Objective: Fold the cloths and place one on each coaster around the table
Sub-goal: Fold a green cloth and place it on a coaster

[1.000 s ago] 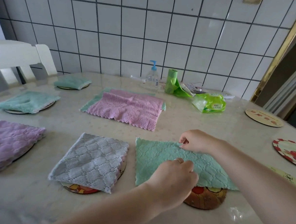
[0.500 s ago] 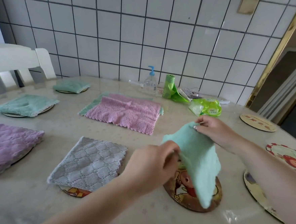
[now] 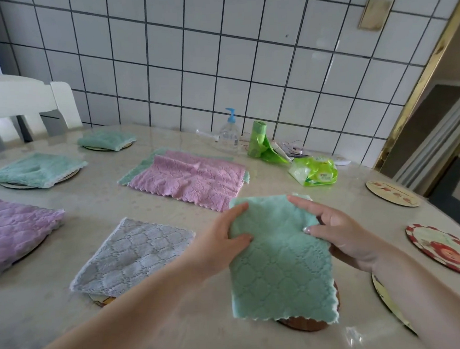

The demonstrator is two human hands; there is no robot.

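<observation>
A folded green cloth [image 3: 280, 266] hangs over a brown coaster [image 3: 302, 324] near the table's front. My left hand [image 3: 222, 243] grips its upper left edge, thumb on top. My right hand [image 3: 336, 229] holds its upper right edge. A grey folded cloth [image 3: 131, 257] covers a coaster to the left. A purple cloth [image 3: 12, 233] and two green cloths [image 3: 35, 170] [image 3: 106, 139] lie on coasters further left. Unfolded pink cloth [image 3: 188, 181] lies mid-table over another green one. Three bare coasters [image 3: 392, 197] [image 3: 446, 251] [image 3: 387, 302] sit at the right.
A pump bottle [image 3: 228, 133], a green bag roll [image 3: 260, 142] and a green packet [image 3: 314, 171] stand by the tiled wall. A white chair [image 3: 25, 107] is at the far left. A doorway opens on the right.
The green cloth lay flat on the table, was lifted and folded over, and now hangs doubled between both hands above the brown coaster.
</observation>
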